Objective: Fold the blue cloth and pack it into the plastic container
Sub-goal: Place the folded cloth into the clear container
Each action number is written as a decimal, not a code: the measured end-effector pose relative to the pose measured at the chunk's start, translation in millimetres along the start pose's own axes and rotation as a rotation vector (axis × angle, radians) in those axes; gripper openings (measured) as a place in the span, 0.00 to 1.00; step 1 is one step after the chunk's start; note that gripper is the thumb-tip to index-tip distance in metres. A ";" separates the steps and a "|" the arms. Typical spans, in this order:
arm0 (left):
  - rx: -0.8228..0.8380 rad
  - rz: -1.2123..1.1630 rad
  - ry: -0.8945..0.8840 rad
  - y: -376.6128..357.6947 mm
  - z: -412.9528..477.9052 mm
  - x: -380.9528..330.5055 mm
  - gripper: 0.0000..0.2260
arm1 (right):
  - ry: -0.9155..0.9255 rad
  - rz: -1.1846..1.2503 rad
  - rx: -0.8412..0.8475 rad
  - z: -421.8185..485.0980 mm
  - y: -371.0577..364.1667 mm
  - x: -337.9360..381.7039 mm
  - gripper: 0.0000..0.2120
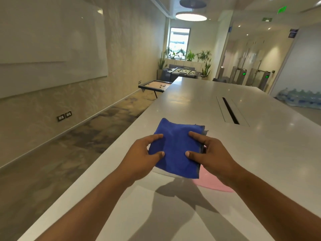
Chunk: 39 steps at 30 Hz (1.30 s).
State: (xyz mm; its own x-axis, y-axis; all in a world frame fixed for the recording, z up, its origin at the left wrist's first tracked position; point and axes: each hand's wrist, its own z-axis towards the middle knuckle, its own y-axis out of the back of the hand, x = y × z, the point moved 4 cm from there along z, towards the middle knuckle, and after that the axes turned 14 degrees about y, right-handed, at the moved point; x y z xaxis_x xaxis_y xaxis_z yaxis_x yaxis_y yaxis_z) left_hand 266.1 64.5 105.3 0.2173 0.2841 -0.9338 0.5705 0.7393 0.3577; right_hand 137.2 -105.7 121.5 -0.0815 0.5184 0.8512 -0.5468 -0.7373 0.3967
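Note:
The blue cloth [175, 146] is folded into a small thick square and held just above the long white table [251, 153]. My left hand [140, 159] grips its left edge, thumb on top and fingers underneath. My right hand [211, 153] grips the right edge the same way. A pale pink, flat, rounded thing [213, 184] lies on the table under the cloth and my right wrist; I cannot tell whether it is the plastic container or its lid.
A dark cable slot [231, 111] runs along the table's middle beyond the cloth. The table's left edge drops to a patterned floor [69, 153]. Far off stand a low game table [154, 85], plants and a foosball table.

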 end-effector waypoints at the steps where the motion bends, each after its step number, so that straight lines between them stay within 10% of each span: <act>1: -0.018 0.034 -0.002 0.5 9.2 -0.1 0.20 | 0.012 -0.048 0.017 10.4 -0.3 -2.0 0.32; 19: -0.388 0.185 -0.046 -18.7 48.2 32.0 0.12 | 0.191 -1.163 0.204 77.8 -30.3 -16.3 0.21; 29: -0.445 0.048 -0.068 -38.1 19.6 66.7 0.22 | -0.099 -0.794 0.815 103.1 -89.8 -48.1 0.22; 39: -0.395 0.057 0.013 -44.0 27.7 81.0 0.27 | -0.127 -1.123 1.035 112.4 -111.7 -86.8 0.40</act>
State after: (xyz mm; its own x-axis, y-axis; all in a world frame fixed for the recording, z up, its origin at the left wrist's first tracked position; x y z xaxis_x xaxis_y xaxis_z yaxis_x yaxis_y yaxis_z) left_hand 280.6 38.0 13.8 0.2280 0.3375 -0.9133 0.2084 0.8993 0.3844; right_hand 299.0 -117.0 41.9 0.0635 0.9971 -0.0410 0.5313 0.0010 0.8472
